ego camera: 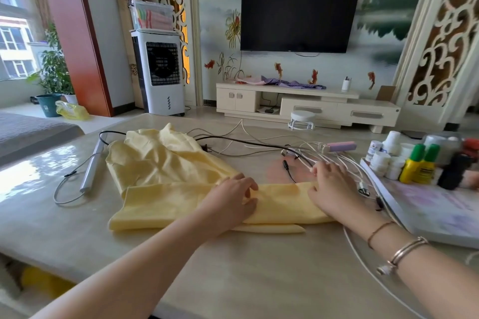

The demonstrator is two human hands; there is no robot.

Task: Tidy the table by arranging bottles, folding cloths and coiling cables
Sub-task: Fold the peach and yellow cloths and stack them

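A pale yellow cloth (pixel 166 163) lies spread on the table, its near edge folded over into a long band. My left hand (pixel 233 198) rests on the middle of that band with fingers slightly bent, pressing it down. My right hand (pixel 330 189) lies flat on the band's right end, fingers stretched out. A tangle of white and black cables (pixel 259 146) runs behind the cloth and under my right hand's fingertips. Two yellow bottles with green caps (pixel 418 166) and several small white bottles (pixel 386 156) stand at the right.
A silver stick-shaped device (pixel 92 166) with a grey looped cord lies left of the cloth. A pink power bank (pixel 339 147) sits among the cables. A flat white board (pixel 427 204) holds the bottles at the right. The table's front edge (pixel 129 290) is near.
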